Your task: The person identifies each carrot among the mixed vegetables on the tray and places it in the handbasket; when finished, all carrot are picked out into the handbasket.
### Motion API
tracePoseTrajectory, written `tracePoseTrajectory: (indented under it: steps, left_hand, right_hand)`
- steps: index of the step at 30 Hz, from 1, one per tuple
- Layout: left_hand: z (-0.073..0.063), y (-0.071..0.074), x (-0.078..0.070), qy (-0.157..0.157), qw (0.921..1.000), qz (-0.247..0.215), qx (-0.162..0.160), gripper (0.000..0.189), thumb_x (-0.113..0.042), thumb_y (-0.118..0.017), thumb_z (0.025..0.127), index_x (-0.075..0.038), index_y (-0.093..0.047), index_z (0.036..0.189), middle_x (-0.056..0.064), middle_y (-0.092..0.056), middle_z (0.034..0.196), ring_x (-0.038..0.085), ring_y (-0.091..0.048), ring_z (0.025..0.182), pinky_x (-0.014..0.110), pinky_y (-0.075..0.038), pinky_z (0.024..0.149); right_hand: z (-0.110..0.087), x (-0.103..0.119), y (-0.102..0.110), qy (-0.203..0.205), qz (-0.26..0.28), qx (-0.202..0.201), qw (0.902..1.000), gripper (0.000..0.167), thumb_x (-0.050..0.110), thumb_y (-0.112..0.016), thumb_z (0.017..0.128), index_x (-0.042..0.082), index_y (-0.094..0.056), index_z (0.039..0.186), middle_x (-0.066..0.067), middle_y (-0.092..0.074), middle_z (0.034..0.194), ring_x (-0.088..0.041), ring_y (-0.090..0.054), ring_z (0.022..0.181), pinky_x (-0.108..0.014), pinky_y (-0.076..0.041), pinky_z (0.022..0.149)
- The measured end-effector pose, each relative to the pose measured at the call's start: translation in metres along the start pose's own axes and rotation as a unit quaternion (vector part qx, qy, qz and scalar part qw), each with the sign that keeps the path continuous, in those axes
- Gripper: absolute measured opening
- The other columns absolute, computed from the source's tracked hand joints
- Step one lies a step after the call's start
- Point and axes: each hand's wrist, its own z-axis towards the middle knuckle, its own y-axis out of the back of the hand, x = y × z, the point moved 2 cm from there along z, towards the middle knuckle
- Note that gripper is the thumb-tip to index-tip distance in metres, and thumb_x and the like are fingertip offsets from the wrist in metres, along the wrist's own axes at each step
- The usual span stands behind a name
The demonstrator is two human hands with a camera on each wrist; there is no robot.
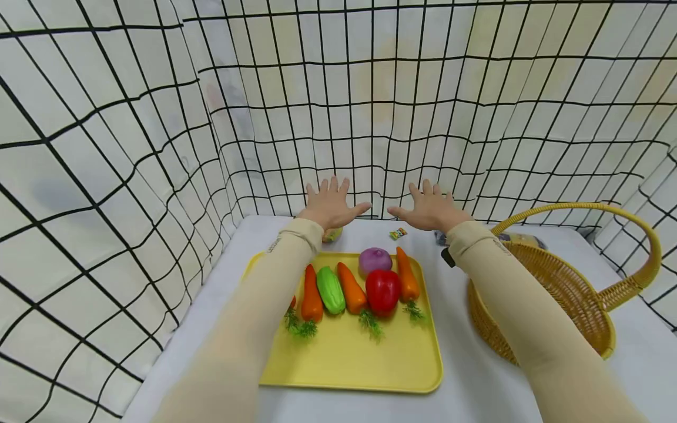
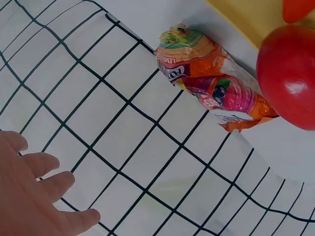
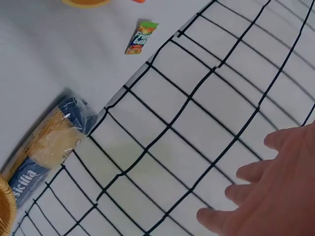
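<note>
Both hands reach forward, fingers spread and holding nothing. My left hand hovers over the table's back edge, above a colourful crumpled wrapper packet. Level with it is my right hand, nearest a small fruit candy. Between the forearms lies a yellow tray with several orange carrots, a green cucumber-like vegetable, a red bell pepper and a purple onion. The left sleeve hides the tray's left part. A glossy red round fruit or vegetable shows in the left wrist view.
A wicker basket with a tall handle stands on the right, partly behind the right forearm. Behind it lies a clear-and-blue food packet. Black netting over white sheeting walls the white table at the back and sides.
</note>
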Motion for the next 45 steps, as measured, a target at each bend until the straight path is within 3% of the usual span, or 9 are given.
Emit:
tracePoseTrajectory:
  steps: [9,16,22,26,29,33,36,40,45]
  left_hand:
    - [-0.028,-0.010,0.023,-0.020,0.9996,-0.012,-0.016,0.097,-0.081,-0.025,0.087,-0.015,-0.019,0.157,0.015,-0.025,0.159,0.036,-0.020,0.145,0.063,-0.004,0.113]
    - [-0.057,-0.015,0.055,0.000,0.9974,-0.069,-0.020,0.081,-0.066,-0.032,0.096,-0.009,-0.028,0.154,0.018,-0.035,0.153,0.040,-0.035,0.137,0.057,-0.025,0.111]
    - [-0.082,-0.020,0.113,0.036,0.9889,-0.143,-0.019,0.072,-0.056,-0.034,0.101,-0.002,-0.035,0.150,0.022,-0.037,0.151,0.042,-0.034,0.137,0.056,-0.029,0.109]
    - [-0.099,-0.030,0.158,0.064,0.9831,-0.171,-0.016,0.069,-0.051,-0.031,0.103,0.002,-0.038,0.147,0.026,-0.041,0.147,0.046,-0.038,0.132,0.058,-0.030,0.107]
    - [-0.113,-0.039,0.180,0.082,0.9781,-0.191,-0.010,0.066,-0.046,-0.031,0.104,0.005,-0.040,0.144,0.029,-0.045,0.141,0.047,-0.042,0.128,0.058,-0.033,0.105]
    - [-0.132,-0.051,0.198,0.111,0.9552,-0.275,0.010,0.062,-0.041,-0.031,0.105,0.006,-0.039,0.144,0.031,-0.050,0.135,0.045,-0.050,0.121,0.053,-0.041,0.100]
    - [-0.144,-0.062,0.207,0.134,0.9219,-0.363,0.018,0.058,-0.036,-0.032,0.106,0.007,-0.035,0.146,0.032,-0.046,0.138,0.043,-0.051,0.121,0.049,-0.045,0.098]
    - [-0.156,-0.079,0.214,0.158,0.8887,-0.429,0.025,0.053,-0.026,-0.032,0.107,0.009,-0.032,0.147,0.031,-0.038,0.146,0.043,-0.046,0.128,0.047,-0.045,0.100]
    - [-0.162,-0.099,0.220,0.170,0.8665,-0.468,0.039,0.051,-0.022,-0.036,0.106,0.005,-0.031,0.149,0.028,-0.040,0.147,0.033,-0.054,0.122,0.035,-0.049,0.095]
  right_hand:
    - [-0.034,0.018,-0.022,0.039,-0.024,-0.001,0.9990,0.099,0.075,-0.038,0.089,0.008,-0.013,0.157,-0.026,-0.004,0.160,-0.050,-0.011,0.143,-0.066,-0.010,0.112]
    - [-0.065,0.007,-0.058,0.044,0.031,-0.022,0.9983,0.084,0.057,-0.053,0.093,0.003,-0.030,0.152,-0.029,-0.024,0.155,-0.049,-0.035,0.135,-0.062,-0.034,0.104]
    - [-0.078,-0.003,-0.085,0.022,0.114,-0.024,0.9930,0.073,0.043,-0.059,0.094,-0.001,-0.037,0.148,-0.029,-0.037,0.148,-0.048,-0.042,0.130,-0.060,-0.037,0.102]
    - [-0.082,-0.007,-0.096,0.002,0.197,-0.053,0.9790,0.062,0.036,-0.061,0.094,0.001,-0.046,0.142,-0.025,-0.049,0.141,-0.044,-0.050,0.122,-0.056,-0.042,0.098]
    - [-0.085,-0.009,-0.105,-0.023,0.249,-0.070,0.9658,0.055,0.033,-0.062,0.093,0.003,-0.051,0.138,-0.022,-0.055,0.136,-0.040,-0.057,0.113,-0.051,-0.048,0.092]
    - [-0.087,-0.010,-0.113,-0.052,0.297,-0.067,0.9511,0.054,0.031,-0.063,0.093,0.003,-0.052,0.137,-0.021,-0.057,0.133,-0.039,-0.059,0.113,-0.048,-0.050,0.089]
    - [-0.089,-0.009,-0.119,-0.068,0.326,-0.050,0.9416,0.054,0.029,-0.064,0.093,0.002,-0.050,0.138,-0.022,-0.056,0.133,-0.039,-0.056,0.116,-0.048,-0.049,0.091]
    - [-0.092,-0.008,-0.126,-0.082,0.350,-0.032,0.9328,0.057,0.027,-0.065,0.092,0.001,-0.048,0.139,-0.022,-0.056,0.133,-0.039,-0.053,0.120,-0.049,-0.046,0.096]
    - [-0.092,-0.006,-0.134,-0.086,0.341,-0.028,0.9358,0.061,0.024,-0.068,0.088,0.000,-0.046,0.140,-0.023,-0.056,0.132,-0.037,-0.056,0.117,-0.048,-0.047,0.095]
